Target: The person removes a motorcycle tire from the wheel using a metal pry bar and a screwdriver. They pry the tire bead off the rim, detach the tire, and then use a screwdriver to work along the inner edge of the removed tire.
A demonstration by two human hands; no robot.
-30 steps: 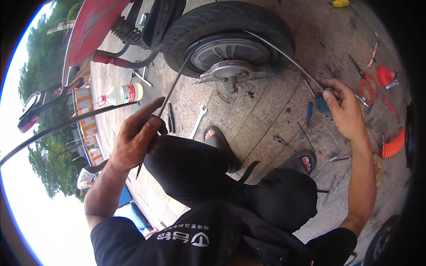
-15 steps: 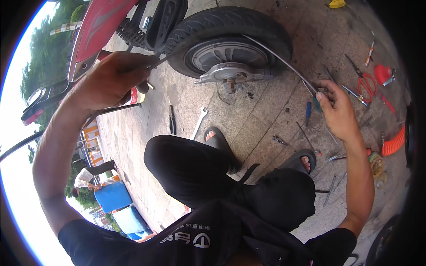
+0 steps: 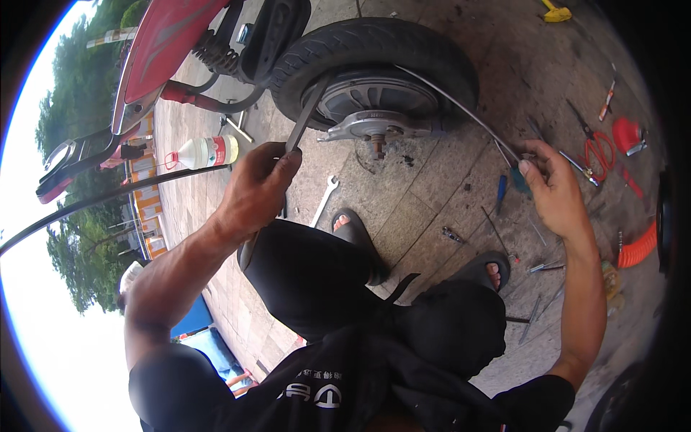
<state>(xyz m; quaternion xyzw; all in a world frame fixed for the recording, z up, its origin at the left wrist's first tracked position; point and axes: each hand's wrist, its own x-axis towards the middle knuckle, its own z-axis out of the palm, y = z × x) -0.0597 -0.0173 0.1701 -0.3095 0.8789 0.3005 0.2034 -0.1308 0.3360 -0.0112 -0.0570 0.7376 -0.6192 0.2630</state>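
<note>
Prying at a wheel with two bars. The tyre is seen at the top centre, seated around the grey hub of a red scooter, with the axle bolt turned toward the person. A flat bar is gripped by the left hand, its fingers wrapped closely round the metal and its thumb laid along it; the far end is set at the tyre's inner edge, left of the hub's middle. A thin bar is held near its lower end by the right hand, between thumb and curled fingers, and its tip is placed at the same edge, farther right. Whether either tip is hooked beneath the tyre's lip cannot be told. A spanner, a blue screwdriver and red-handled scissors are left lying on the paving. The step in hand is judged to be the levering of the tyre's edge along the rim. For the next move, the right bar should be kept steady while the left is seated firmly and pressed down, without slipping.
</note>
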